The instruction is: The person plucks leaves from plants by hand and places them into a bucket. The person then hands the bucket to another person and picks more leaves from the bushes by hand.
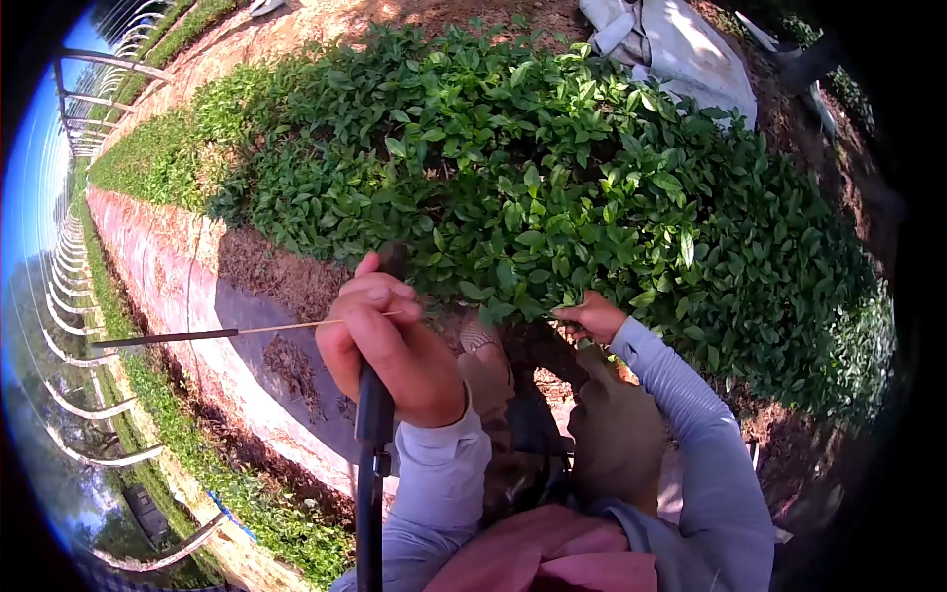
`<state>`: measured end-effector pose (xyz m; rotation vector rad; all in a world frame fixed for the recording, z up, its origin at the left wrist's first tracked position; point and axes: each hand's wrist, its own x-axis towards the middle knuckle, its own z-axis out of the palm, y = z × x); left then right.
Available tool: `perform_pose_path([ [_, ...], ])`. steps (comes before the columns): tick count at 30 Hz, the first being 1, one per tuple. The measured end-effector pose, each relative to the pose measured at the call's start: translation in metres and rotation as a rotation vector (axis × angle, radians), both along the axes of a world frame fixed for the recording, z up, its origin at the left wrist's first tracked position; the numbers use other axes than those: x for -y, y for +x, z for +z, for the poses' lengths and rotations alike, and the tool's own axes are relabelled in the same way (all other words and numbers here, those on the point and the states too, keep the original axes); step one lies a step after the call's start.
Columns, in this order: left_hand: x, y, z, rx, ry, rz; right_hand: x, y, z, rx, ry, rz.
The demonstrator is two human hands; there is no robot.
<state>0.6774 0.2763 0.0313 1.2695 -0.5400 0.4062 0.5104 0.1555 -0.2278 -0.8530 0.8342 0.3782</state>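
My left hand (390, 345) is closed around a black rod (372, 424) that runs down to the bottom of the head view. A thin incense stick (281, 328), dark-coated along its outer part, passes between the same fingers and points left. At the near edge of a leafy green bush row (533, 187), which looks like tea, my right hand (595, 319) has its thumb and fingers drawn together among the lowest leaves. What they pinch is too small to make out.
Pale sheeting (686, 49) lies beyond the bushes. On the left, a strip of ground cover (187, 266) runs beside brown soil and another low green row (187, 424). White curved hoops (104, 459) line the far left. My legs and a shoe (480, 335) are below the bushes.
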Motion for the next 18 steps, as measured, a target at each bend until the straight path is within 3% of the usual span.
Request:
perform_pose_path([
  [2, -0.001, 0.002, -0.001, 0.015, 0.029, 0.005, 0.009, -0.009, 0.024, 0.073, 0.069, -0.129],
  [7, 0.000, 0.000, -0.001, 0.010, 0.054, -0.012, 0.035, -0.011, 0.034, 0.084, -0.110, -0.429],
  [11, 0.001, -0.001, -0.002, 0.015, 0.057, -0.014, 0.042, 0.011, 0.007, 0.152, -0.354, -0.620],
  [14, 0.001, -0.001, -0.001, 0.016, 0.080, -0.011, 0.051, 0.044, -0.003, 0.179, -0.572, -0.652],
  [18, 0.004, -0.003, 0.001, 0.017, 0.101, -0.006, 0.056, 0.075, -0.013, 0.193, -0.692, -0.453],
])
